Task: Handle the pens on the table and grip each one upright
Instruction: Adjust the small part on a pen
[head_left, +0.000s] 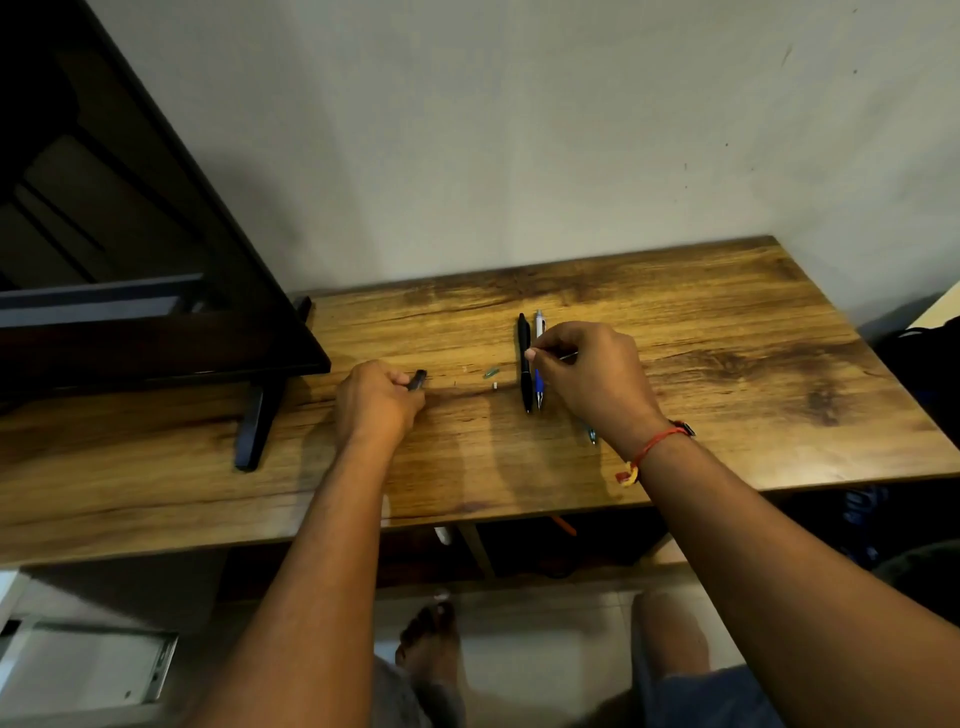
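two pens (525, 364) side by side on table (753, 322) | monitor (156, 234) rear left | third pen (591, 435) nearer, right

Open tabletop (727, 364) right of pens (524, 343); monitor foot (254, 421) leftward.

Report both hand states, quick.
Left hand: grips a short dark pen part.
Right hand: pinches a thin metal rod, possibly a pen refill.

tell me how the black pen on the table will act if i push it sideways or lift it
The black pen looks slim and round on the smooth table, so a sideways push would probably roll it, though the blue and white pen right beside it should stop it that way. It lies straight, so likely stiff, and light to lift.
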